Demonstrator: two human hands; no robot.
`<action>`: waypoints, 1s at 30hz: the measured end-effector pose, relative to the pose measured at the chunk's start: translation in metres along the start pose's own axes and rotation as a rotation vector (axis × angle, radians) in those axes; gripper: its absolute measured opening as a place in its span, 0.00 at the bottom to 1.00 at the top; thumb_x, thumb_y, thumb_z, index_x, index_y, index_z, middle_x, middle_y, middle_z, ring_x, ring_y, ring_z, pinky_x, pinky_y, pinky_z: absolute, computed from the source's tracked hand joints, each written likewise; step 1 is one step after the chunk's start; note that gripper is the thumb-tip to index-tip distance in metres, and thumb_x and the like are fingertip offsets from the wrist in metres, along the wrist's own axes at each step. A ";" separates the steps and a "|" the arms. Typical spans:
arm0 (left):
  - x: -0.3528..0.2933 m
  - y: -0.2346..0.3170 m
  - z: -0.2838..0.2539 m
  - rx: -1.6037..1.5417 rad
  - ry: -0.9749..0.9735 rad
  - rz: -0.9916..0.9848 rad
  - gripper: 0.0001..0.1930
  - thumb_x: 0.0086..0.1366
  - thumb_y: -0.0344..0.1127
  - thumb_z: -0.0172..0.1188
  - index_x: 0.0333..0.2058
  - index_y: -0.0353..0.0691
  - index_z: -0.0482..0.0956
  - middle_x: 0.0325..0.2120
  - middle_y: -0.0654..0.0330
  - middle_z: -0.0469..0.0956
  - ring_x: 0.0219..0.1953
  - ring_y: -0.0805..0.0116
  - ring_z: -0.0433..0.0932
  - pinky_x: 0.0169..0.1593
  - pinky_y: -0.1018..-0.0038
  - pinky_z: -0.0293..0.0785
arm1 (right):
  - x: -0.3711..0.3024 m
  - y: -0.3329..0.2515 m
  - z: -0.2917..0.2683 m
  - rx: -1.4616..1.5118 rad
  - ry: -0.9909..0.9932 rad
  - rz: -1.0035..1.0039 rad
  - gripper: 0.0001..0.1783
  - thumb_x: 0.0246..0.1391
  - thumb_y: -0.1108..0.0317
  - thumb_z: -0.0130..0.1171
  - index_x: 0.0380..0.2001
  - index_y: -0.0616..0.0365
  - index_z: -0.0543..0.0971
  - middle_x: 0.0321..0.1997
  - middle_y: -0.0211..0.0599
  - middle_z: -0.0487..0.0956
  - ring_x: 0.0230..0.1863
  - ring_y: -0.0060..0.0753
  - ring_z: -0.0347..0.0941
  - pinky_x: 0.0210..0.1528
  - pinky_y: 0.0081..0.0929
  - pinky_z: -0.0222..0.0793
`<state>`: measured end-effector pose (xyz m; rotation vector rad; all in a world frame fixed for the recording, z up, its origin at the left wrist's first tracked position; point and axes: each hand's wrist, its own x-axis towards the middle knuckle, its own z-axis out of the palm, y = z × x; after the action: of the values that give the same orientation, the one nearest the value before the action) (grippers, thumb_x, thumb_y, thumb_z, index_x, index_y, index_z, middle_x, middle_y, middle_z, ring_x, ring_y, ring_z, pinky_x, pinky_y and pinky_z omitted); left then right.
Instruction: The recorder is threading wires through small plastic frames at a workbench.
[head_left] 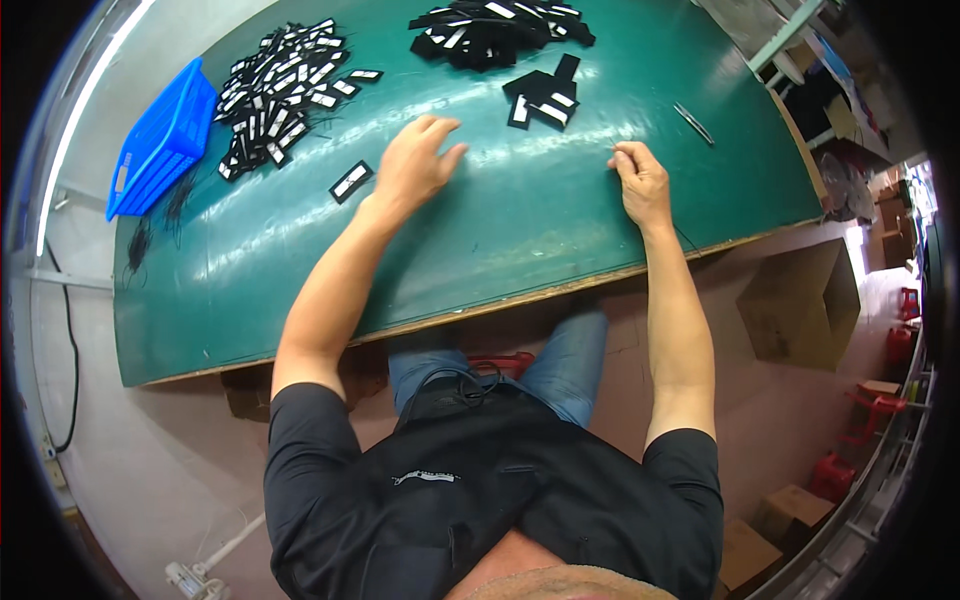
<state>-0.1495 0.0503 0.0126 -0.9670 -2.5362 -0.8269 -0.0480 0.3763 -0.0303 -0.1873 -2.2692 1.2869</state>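
Note:
My left hand point(415, 165) hovers over the green tabletop with its fingers apart and nothing in them. Beside it, on the left, lies a single black tag point(351, 182) with a white label. Over the right part of the table, the fingertips of my right hand point(642, 186) are pinched together. Whatever they hold, if anything, is too small to make out. A thin dark string point(686, 238) shows by my right wrist; whether it reaches the fingers cannot be seen. Straight ahead is a small group of black tags point(545, 100), some with white labels.
A pile of labelled black tags point(285, 85) spreads over the far left, beside a blue plastic basket point(165, 135). Loose black strings point(140, 245) lie below the basket. Another black heap point(490, 30) sits at the back. Tweezers point(694, 123) rest at right; a cardboard box point(800, 305) stands beyond the table point(480, 303).

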 end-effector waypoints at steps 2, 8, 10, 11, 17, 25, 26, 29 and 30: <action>0.035 0.008 0.041 -0.054 -0.050 -0.131 0.19 0.60 0.43 0.65 0.45 0.38 0.79 0.43 0.50 0.79 0.46 0.49 0.78 0.50 0.59 0.74 | -0.001 -0.004 0.002 0.027 -0.011 0.004 0.06 0.62 0.69 0.57 0.39 0.58 0.80 0.30 0.30 0.81 0.32 0.20 0.76 0.37 0.20 0.71; 0.077 0.021 0.108 0.000 0.012 -0.324 0.23 0.56 0.48 0.68 0.45 0.38 0.80 0.38 0.52 0.82 0.41 0.52 0.80 0.46 0.62 0.75 | -0.001 -0.003 -0.001 -0.035 -0.031 0.007 0.05 0.62 0.69 0.57 0.39 0.57 0.80 0.28 0.28 0.81 0.30 0.19 0.75 0.35 0.20 0.70; 0.077 0.024 0.107 0.009 -0.007 -0.351 0.23 0.56 0.48 0.69 0.44 0.38 0.80 0.38 0.52 0.82 0.41 0.53 0.80 0.46 0.62 0.75 | 0.001 -0.002 -0.002 -0.020 -0.034 -0.001 0.06 0.62 0.69 0.57 0.39 0.57 0.80 0.28 0.28 0.81 0.30 0.18 0.74 0.34 0.20 0.70; 0.076 0.023 0.104 -0.015 -0.037 -0.378 0.22 0.56 0.47 0.68 0.43 0.38 0.80 0.38 0.52 0.82 0.41 0.53 0.80 0.46 0.63 0.75 | 0.001 -0.002 -0.001 -0.011 -0.038 -0.008 0.06 0.62 0.69 0.57 0.39 0.57 0.81 0.28 0.28 0.81 0.30 0.18 0.74 0.34 0.20 0.69; 0.025 0.003 0.048 -0.205 -0.149 -0.463 0.16 0.59 0.42 0.66 0.39 0.36 0.79 0.41 0.51 0.82 0.43 0.53 0.80 0.46 0.63 0.75 | 0.003 0.004 0.002 0.066 0.052 -0.013 0.06 0.63 0.69 0.56 0.38 0.58 0.81 0.29 0.29 0.81 0.30 0.18 0.74 0.34 0.18 0.69; -0.087 -0.062 -0.047 0.133 0.177 -0.128 0.12 0.63 0.36 0.61 0.40 0.35 0.79 0.46 0.51 0.80 0.46 0.51 0.79 0.50 0.64 0.74 | -0.005 -0.002 0.009 0.024 0.043 -0.025 0.07 0.63 0.71 0.55 0.40 0.59 0.80 0.29 0.28 0.80 0.32 0.17 0.74 0.37 0.17 0.69; -0.099 -0.070 -0.053 0.141 0.188 -0.146 0.12 0.63 0.36 0.61 0.40 0.35 0.79 0.46 0.51 0.80 0.46 0.51 0.79 0.50 0.64 0.74 | -0.007 0.000 0.005 0.030 0.023 -0.036 0.07 0.63 0.71 0.55 0.40 0.59 0.80 0.29 0.28 0.80 0.32 0.17 0.74 0.37 0.17 0.69; -0.127 -0.099 -0.072 0.063 0.159 -0.357 0.11 0.63 0.36 0.61 0.40 0.34 0.80 0.48 0.50 0.79 0.48 0.51 0.79 0.52 0.64 0.74 | -0.008 0.005 0.001 -0.011 0.021 -0.031 0.07 0.64 0.71 0.55 0.40 0.60 0.80 0.30 0.28 0.80 0.33 0.17 0.74 0.38 0.17 0.70; -0.135 -0.110 -0.082 0.069 0.170 -0.367 0.11 0.63 0.36 0.61 0.40 0.34 0.80 0.48 0.50 0.79 0.48 0.51 0.79 0.52 0.64 0.74 | -0.010 0.008 0.001 0.038 0.016 -0.013 0.07 0.64 0.71 0.55 0.40 0.60 0.80 0.31 0.28 0.81 0.33 0.17 0.74 0.39 0.18 0.70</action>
<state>-0.1203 -0.1354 -0.0304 -0.3939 -2.6064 -0.8692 -0.0407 0.3759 -0.0412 -0.1690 -2.2274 1.3162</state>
